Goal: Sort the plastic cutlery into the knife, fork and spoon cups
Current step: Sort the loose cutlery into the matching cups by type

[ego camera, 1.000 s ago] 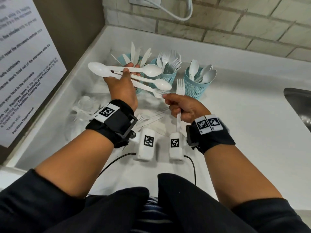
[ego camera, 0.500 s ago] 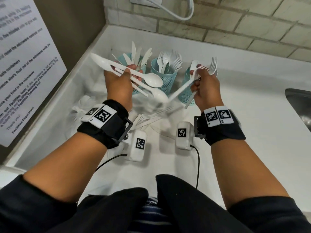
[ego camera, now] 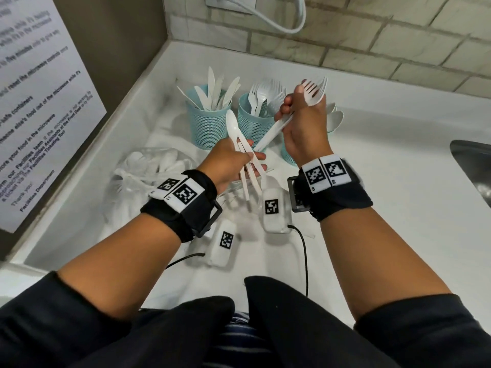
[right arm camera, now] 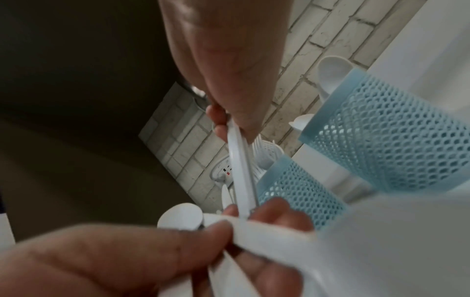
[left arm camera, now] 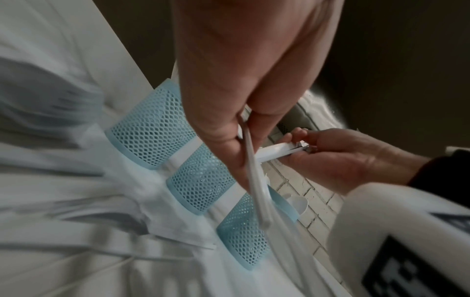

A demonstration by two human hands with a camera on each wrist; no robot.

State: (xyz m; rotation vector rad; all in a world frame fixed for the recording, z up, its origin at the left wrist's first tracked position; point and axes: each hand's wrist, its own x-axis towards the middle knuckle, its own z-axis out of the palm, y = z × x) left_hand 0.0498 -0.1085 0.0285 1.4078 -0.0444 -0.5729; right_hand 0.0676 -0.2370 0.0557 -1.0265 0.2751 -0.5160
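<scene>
Three light-blue mesh cups stand in a row at the back of the white counter: a knife cup (ego camera: 206, 120), a fork cup (ego camera: 253, 120) and a spoon cup (ego camera: 288, 155) partly hidden behind my right hand. My left hand (ego camera: 233, 162) grips a bundle of white spoons (ego camera: 233, 128), bowls up, in front of the knife and fork cups. My right hand (ego camera: 303, 120) grips white forks (ego camera: 314, 90) with tines up, above the fork and spoon cups. The fork handles (right arm camera: 240, 170) slant down toward my left hand (right arm camera: 152, 251).
A clear plastic bag (ego camera: 148, 171) with more white cutlery lies at the left near the wall. Loose cutlery lies under my hands. A steel sink (ego camera: 473, 168) is at the right. A tiled wall with a white cord (ego camera: 281, 22) runs behind the cups.
My left hand has dropped and turned the spoons from lying sideways to bowls-up. My right hand has risen over the fork and spoon cups, and its forks' handles now reach toward the left hand.
</scene>
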